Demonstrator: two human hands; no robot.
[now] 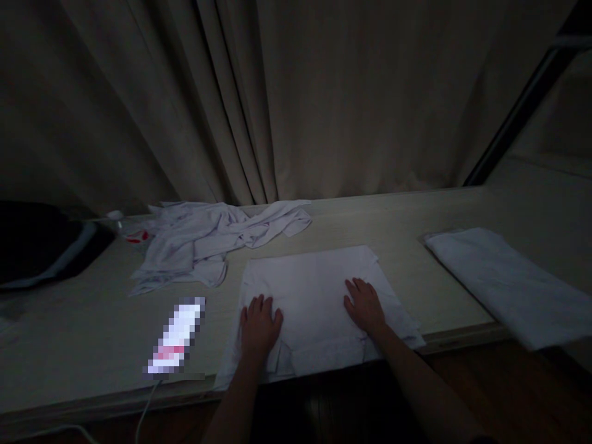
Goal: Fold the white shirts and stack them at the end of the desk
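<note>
A white cloth garment (314, 296), folded into a rough rectangle, lies flat at the front of the table before me. My left hand (259, 324) rests on its left part, palm down with the fingers spread. On its right part lies my right hand (364, 302), also flat with fingers apart. Neither hand grips anything. The near end of the garment reaches the table's front edge, and its side edges show loose layers.
A crumpled heap of white cloth (194, 237) lies at the back left beside a clear bottle (134, 231). A lit phone (178, 336) with a cable is left of me. Folded white cloth (513, 277) overhangs the front edge at right. Curtains (361, 98) hang behind the table (370, 219).
</note>
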